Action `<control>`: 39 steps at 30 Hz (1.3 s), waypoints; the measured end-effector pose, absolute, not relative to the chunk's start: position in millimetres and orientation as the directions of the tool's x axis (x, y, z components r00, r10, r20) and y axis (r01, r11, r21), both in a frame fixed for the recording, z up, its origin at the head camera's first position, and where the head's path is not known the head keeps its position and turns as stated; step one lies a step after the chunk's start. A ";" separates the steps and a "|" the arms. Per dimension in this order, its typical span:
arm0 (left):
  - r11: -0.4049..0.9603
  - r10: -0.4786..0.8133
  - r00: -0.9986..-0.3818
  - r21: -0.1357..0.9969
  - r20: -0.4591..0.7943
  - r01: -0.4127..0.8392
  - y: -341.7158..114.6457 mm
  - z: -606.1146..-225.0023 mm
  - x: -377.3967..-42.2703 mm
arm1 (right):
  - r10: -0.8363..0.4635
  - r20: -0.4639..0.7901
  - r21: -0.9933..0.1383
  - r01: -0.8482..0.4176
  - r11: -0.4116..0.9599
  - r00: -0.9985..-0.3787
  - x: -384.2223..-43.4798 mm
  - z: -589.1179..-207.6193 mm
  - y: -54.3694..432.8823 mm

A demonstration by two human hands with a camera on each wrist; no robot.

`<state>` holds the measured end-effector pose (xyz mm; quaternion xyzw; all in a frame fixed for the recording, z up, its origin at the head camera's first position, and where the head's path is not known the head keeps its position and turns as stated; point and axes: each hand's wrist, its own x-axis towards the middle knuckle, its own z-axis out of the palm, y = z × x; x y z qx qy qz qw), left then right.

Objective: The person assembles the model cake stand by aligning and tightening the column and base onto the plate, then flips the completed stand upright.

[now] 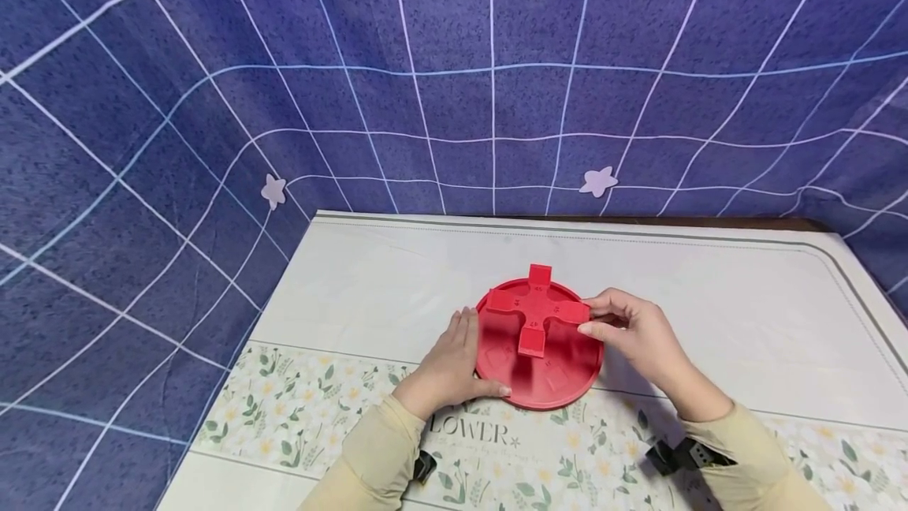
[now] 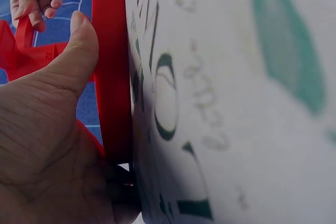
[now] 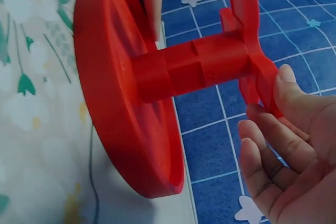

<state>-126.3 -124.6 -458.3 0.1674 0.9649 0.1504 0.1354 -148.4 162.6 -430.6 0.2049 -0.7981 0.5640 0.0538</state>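
A red round base [image 1: 549,385] with a raised rim lies on the table. From its middle rises a red post [image 3: 184,69], topped by a red cross-shaped piece [image 1: 537,306] with small raised numbers and upturned ends. My left hand [image 1: 454,365] rests against the base's left rim, fingers fairly straight and thumb spread along the front edge. With thumb and fingertips, my right hand [image 1: 634,330] pinches the right arm of the cross. In the right wrist view that hand's other fingers curl loosely below the cross.
A white table cover [image 1: 397,274] with a flowered band and printed lettering lies under everything. Behind and to the left hangs a blue grid-patterned cloth [image 1: 454,101] with star shapes. Black devices [image 1: 684,456] sit at both wrists.
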 end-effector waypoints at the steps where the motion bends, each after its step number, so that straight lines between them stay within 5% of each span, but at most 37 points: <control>1: 0.900 0.363 -0.908 0.333 -0.210 0.282 -124.4 -458.3 -126.7 | -0.259 0.322 -0.876 -0.391 0.283 -0.910 -148.3 -431.5 162.4; 15: 0.894 0.368 -0.904 0.351 -0.215 0.281 -121.0 -458.8 -130.4 | -0.256 0.318 -0.833 -0.398 0.384 -0.913 -149.2 -434.9 169.1; 22: 0.861 0.404 -0.886 0.421 -0.227 0.284 -129.7 -457.9 -132.3 | -0.346 0.290 -0.698 -0.445 0.561 -0.892 -150.9 -441.3 181.5; 29: 0.820 0.457 -0.882 0.438 -0.113 0.369 -146.5 -457.7 -141.6 | -0.530 0.098 -0.543 -0.492 0.681 -0.842 -148.1 -462.6 190.8; 39: 0.820 0.480 -0.877 0.371 -0.031 0.435 -146.7 -463.5 -147.0 | -0.557 0.146 -0.495 -0.548 0.675 -0.818 -151.2 -467.5 186.7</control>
